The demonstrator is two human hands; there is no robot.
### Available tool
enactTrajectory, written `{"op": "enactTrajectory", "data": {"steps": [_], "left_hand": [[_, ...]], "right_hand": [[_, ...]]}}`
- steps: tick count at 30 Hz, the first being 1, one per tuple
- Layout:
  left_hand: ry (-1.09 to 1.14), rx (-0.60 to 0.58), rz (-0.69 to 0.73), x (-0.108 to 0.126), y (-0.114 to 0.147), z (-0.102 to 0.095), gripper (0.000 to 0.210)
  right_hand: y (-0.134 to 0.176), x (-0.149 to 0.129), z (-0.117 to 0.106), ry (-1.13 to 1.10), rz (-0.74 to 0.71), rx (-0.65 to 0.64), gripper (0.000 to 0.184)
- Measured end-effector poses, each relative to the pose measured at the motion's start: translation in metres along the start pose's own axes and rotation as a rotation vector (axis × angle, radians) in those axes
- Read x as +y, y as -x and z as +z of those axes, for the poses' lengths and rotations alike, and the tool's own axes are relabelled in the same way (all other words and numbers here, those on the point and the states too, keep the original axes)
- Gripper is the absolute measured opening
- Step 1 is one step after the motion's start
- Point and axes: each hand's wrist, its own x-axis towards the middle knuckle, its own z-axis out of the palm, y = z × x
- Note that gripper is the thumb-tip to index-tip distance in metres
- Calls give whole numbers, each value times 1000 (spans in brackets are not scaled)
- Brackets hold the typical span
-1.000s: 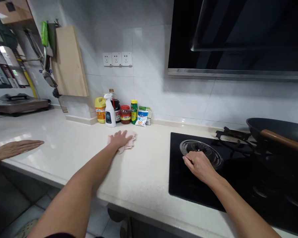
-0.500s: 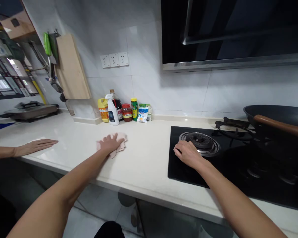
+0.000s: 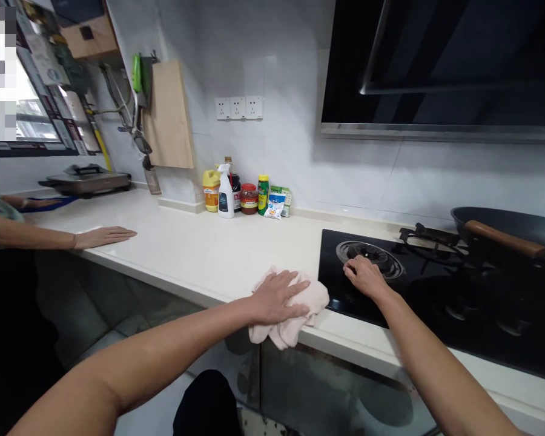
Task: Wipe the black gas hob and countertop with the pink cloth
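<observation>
A pale pink cloth [image 3: 315, 295] lies bunched on the white countertop [image 3: 186, 254], and part of it drapes over the front edge beside the hob. Pressing on it from above is my left hand [image 3: 279, 297], palm down with the fingers flat and spread. My right hand [image 3: 366, 275] is over the left part of the black glass hob [image 3: 418, 303], at the near side of a round burner [image 3: 370, 257]. Its fingers are curled in, and I see nothing in them.
A co-worker's hand [image 3: 106, 236] lies flat on the counter at left. Along the wall stand a spray bottle [image 3: 226, 197], a yellow jug [image 3: 211, 191], a red-lidded jar [image 3: 249, 200] and packets [image 3: 275, 204]. A wok [image 3: 518, 221] with a wooden handle sits at right.
My left hand has drawn the cloth right and toward me, to the counter's front edge by the hob. My right hand remains by the burner. The view has shifted left.
</observation>
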Motion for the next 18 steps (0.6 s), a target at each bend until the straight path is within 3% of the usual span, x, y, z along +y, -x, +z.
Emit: {"op": "enactTrajectory", "data": {"steps": [4, 12, 15, 18], "left_hand": [[-58, 37, -124, -41, 13, -12, 79], [-163, 176, -595, -161, -20, -44, 80], [-168, 222, -750, -199, 0, -60, 81], [-176, 261, -910, -231, 46, -73, 87]], "right_hand": [[0, 1, 5, 5, -21, 16, 20], [0, 4, 13, 32, -36, 42, 16], [-2, 7, 13, 25, -54, 46, 16], [-3, 9, 10, 13, -47, 18, 18]]}}
